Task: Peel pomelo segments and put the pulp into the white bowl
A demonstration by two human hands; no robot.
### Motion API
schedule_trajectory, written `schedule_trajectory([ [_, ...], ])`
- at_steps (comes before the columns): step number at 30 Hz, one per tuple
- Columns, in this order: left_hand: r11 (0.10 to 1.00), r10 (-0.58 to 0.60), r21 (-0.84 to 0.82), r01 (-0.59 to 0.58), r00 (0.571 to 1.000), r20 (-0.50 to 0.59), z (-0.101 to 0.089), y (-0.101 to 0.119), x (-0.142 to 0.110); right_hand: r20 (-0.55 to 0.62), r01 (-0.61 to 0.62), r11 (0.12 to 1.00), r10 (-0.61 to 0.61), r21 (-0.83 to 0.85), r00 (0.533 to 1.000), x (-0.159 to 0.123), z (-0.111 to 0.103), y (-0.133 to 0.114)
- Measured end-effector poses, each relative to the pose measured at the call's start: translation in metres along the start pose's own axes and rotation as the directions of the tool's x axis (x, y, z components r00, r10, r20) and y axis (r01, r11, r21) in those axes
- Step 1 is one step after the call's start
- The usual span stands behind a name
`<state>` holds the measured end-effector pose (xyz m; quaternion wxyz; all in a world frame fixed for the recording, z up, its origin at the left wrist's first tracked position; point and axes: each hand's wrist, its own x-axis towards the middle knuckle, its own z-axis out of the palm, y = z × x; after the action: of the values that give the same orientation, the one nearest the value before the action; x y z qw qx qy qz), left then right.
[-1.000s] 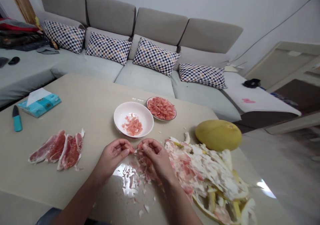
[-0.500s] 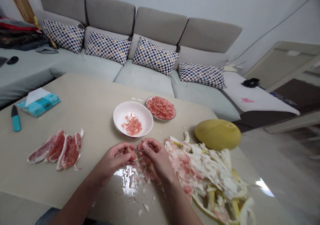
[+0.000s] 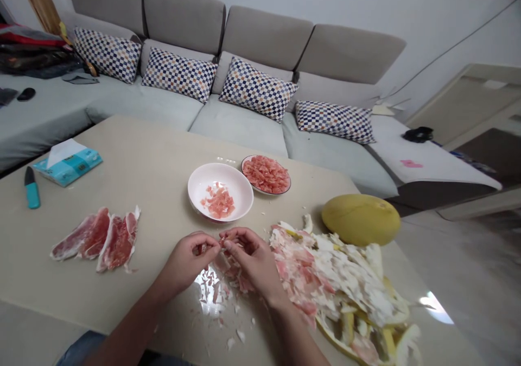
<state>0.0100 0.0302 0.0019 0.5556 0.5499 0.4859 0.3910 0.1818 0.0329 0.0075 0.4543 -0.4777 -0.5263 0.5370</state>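
Left hand (image 3: 188,264) and right hand (image 3: 253,260) both clenched on pomelo pulp (image 3: 202,248), just beside heaped pomelo peel (image 3: 342,279) on the counter (image 3: 122,154).

The bowl (image 3: 241,188) beside my hands is plain white, holding salmon-pink pulp (image 3: 218,203), and the pink bits (image 3: 223,242) pinched between my left hand (image 3: 188,261) and right hand (image 3: 251,261) match it. Just behind the bowl, the plate (image 3: 243,169) has a dark rim and deeper coral pulp. Right of the bowl, the pomelo (image 3: 361,220) is yellow-green, and the peel (image 3: 345,284) is white and pale yellow, streaked pink. Left of the bowl, the slices (image 3: 94,241) are red-pink with white edges, the tissue box (image 3: 69,169) is turquoise and white, and the knife handle (image 3: 32,196) is teal. Behind the bowl, the cushions (image 3: 258,89) show a navy, orange and white check against the grey-beige sofa (image 3: 264,32).
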Motion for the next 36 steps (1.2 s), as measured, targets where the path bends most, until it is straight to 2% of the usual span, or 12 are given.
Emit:
schedule_trajectory([
  [4, 0.997, -0.02, -0.07, 0.022, 1.0, 0.02, -0.001, 0.006, -0.002, 0.006, 0.011, 1.0, -0.012, 0.019, 1.0, 0.001, 0.0, 0.001],
  [7, 0.989, -0.043, -0.138, 0.049, 0.998, 0.047, -0.002, 0.011, -0.004, -0.038, 0.012, 1.0, -0.011, 0.023, 0.999, 0.003, 0.0, 0.003],
  [10, 0.986, -0.069, -0.151, 0.072, 0.997, 0.025, -0.003, 0.012, -0.004, -0.075, -0.014, 0.993, 0.022, 0.114, 0.997, 0.005, -0.002, 0.006],
  [13, 0.992, -0.096, -0.091, 0.091, 0.994, -0.043, -0.003, 0.007, -0.001, -0.051, -0.084, 0.963, 0.1, 0.257, 0.994, 0.007, -0.003, 0.009],
  [17, 0.996, -0.007, 0.085, 0.015, 0.996, -0.088, 0.001, 0.0, 0.0, -0.036, -0.107, 0.944, 0.124, 0.311, 0.992, 0.008, -0.002, 0.012],
  [23, 0.957, 0.122, 0.281, -0.07, 0.978, -0.169, 0.006, 0.0, -0.002, -0.066, -0.061, 0.972, 0.078, 0.227, 0.995, 0.005, 0.001, 0.01],
  [36, 0.888, 0.27, 0.412, -0.206, 0.957, -0.103, 0.008, 0.002, -0.006, -0.115, -0.043, 0.999, 0.039, -0.033, 0.993, 0.0, 0.007, 0.002],
])
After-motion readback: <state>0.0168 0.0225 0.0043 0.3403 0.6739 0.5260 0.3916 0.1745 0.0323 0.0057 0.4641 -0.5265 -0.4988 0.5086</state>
